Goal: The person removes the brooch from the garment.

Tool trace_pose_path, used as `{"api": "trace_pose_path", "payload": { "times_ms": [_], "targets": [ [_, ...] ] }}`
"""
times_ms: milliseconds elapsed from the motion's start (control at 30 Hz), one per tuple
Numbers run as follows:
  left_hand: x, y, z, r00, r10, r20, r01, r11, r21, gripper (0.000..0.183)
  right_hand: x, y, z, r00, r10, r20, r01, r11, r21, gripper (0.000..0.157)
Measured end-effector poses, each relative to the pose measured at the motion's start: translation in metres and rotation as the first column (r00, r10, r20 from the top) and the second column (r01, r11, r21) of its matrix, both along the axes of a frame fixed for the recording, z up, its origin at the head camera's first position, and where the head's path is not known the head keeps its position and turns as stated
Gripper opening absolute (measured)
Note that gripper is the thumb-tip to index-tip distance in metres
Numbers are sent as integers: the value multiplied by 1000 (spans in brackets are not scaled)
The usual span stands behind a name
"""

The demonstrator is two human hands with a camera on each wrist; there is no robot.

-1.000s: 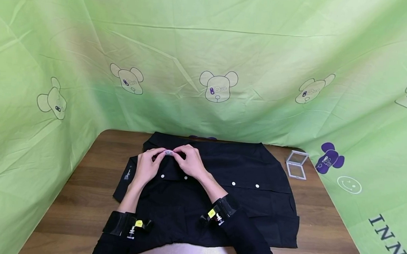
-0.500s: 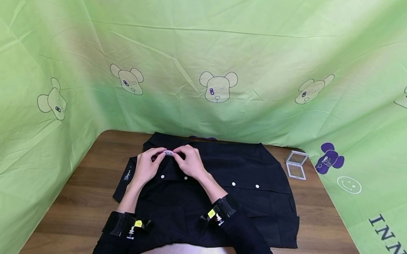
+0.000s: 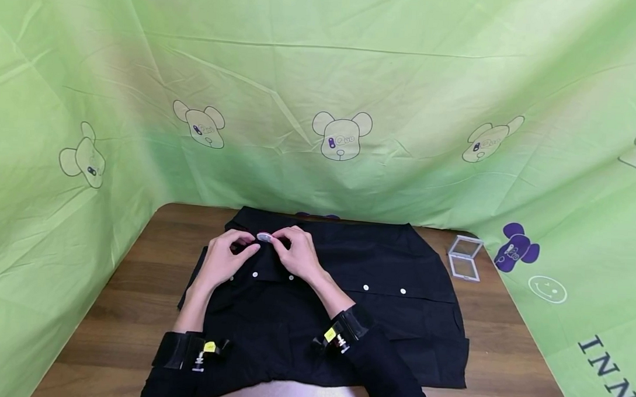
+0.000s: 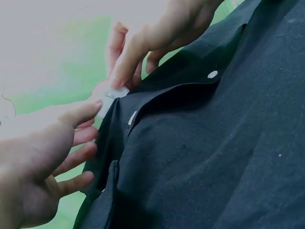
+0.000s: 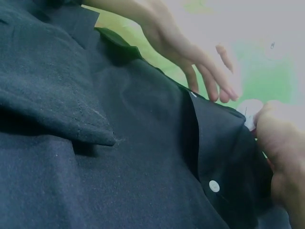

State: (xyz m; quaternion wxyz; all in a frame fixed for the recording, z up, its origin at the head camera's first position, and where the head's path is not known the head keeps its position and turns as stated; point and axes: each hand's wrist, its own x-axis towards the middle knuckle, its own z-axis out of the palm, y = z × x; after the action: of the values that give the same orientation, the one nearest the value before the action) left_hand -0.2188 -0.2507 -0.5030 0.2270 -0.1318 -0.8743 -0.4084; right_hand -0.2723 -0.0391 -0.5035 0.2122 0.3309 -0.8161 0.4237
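Note:
A black shirt (image 3: 389,259) with white buttons is spread over the table. At its far left part, the right hand (image 3: 297,253) pinches a small round button badge (image 3: 264,237), pale with a pinkish edge, between thumb and fingers. In the left wrist view the badge (image 4: 108,102) shows a thin line across its pale face, right against a raised fold of the shirt. The left hand (image 3: 223,258) hovers just left of the badge, thumb and fingers spread apart with nothing between them. The right wrist view shows the badge (image 5: 249,109) partly covered by the right thumb.
A small clear hinged case (image 3: 463,266) lies unfolded on the wooden table (image 3: 502,351) at the right. Green cloth (image 3: 279,92) printed with bear heads hangs behind and along both sides. Wrist cameras are strapped to both forearms.
The left hand has let go of the badge and moved slightly left, its thumb and fingers parting. The right hand keeps its pinch in nearly the same place.

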Motion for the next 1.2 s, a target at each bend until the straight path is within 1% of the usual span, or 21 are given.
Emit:
{"api": "trace_pose_path", "payload": {
  "times_ms": [200,300,500,667,800,933,1067,1200],
  "targets": [
    [1,3,0,1000,-31,-1,31,996,-89,19,0,0,1,999,-4,-38,3,1000,-6,5],
    [1,4,0,1000,-26,8,27,993,-113,15,0,0,1,999,-2,-39,2,1000,1,5],
    [2,5,0,1000,-8,1,8,992,-129,7,1,0,1,1000,-3,-18,3,1000,11,6],
    [2,5,-1,1000,-5,-13,3,992,-124,7,-1,0,0,999,3,-43,-2,1000,29,6],
    [2,5,-1,1000,3,-29,-6,992,-123,7,-2,1,-1,996,8,-85,-3,998,59,6],
    [2,4,-1,999,3,-38,-7,993,-121,7,-2,1,0,989,15,-150,1,994,109,7],
    [3,3,-1,1000,3,-27,-6,993,-122,8,-2,2,0,973,17,-231,25,984,176,7],
    [3,3,-1,1000,3,-19,-5,991,-130,5,-3,3,-1,954,15,-300,52,975,214,7]
  ]
}}
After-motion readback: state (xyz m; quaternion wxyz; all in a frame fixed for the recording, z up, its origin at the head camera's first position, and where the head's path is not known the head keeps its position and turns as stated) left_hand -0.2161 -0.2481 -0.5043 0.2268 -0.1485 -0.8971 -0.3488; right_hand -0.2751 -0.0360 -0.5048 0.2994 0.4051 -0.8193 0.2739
